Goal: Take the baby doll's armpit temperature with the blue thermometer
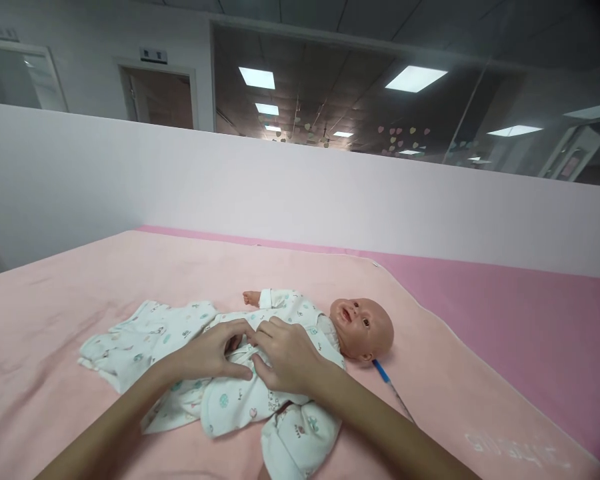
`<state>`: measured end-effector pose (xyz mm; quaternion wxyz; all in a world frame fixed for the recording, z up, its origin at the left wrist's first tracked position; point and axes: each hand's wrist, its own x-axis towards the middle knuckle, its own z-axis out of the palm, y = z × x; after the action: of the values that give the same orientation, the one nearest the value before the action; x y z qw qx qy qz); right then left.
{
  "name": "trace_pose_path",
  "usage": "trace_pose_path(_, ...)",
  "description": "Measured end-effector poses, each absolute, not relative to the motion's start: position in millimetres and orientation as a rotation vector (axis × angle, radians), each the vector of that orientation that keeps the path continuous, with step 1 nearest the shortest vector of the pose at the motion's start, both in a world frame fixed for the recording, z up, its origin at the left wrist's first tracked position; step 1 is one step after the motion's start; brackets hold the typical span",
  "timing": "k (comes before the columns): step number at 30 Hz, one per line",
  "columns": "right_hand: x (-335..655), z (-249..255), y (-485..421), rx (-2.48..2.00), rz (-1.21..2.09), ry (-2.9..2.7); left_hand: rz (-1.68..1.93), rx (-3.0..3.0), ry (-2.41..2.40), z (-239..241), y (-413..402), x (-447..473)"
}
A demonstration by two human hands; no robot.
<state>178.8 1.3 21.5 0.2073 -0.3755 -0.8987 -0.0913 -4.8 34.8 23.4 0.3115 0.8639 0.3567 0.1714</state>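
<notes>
Forearms come in from 6 o'clock on my feed, both bare, converging on the ctr of the frame. L hand sits palm down, fingers curled in toward the thumb, w/ a fold of the romper pinched between them. R hand is just beside it at 3 o'clock, knuckles up, fingers bent down onto the cloth, tips touching those of the L. Can't tell if the R actually grips fabric or only presses on it.

Both hands rest on the torso of the doll, which lies on its back at frame ctr, head toward 3 o'clock, one small bare hand poking out of a sleeve toward 12. Romper is white w/ small teal and pink prints; its lower part spreads flat and rumpled toward 9 o'clock, another sleeve hangs toward 6.

Doll lies on a pale pink blanket. Thin blue stick lies just beside the head at 5 o'clock. Deeper pink mat shows at 3, white partition behind at 12.
</notes>
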Motion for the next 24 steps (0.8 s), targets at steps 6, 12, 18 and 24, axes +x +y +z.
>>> trace_pose_path(6,180.1,19.3,4.4,-1.136,-0.224,-2.469,0.475,2.232,0.926,23.9,35.0,-3.6)
trace_pose_path(12,178.3,7.3,6.8,-1.180,-0.180,-2.338,0.472,2.240,0.920,21.8,37.5,-5.2)
trace_pose_path(18,176.9,-1.2,5.1,-1.169,-0.215,-2.266,0.455,2.228,0.937,24.3,36.2,-3.9)
trace_pose_path(24,175.8,-2.8,4.5,-1.153,-0.263,-2.226,0.467,2.239,0.943,25.9,34.9,-4.5)
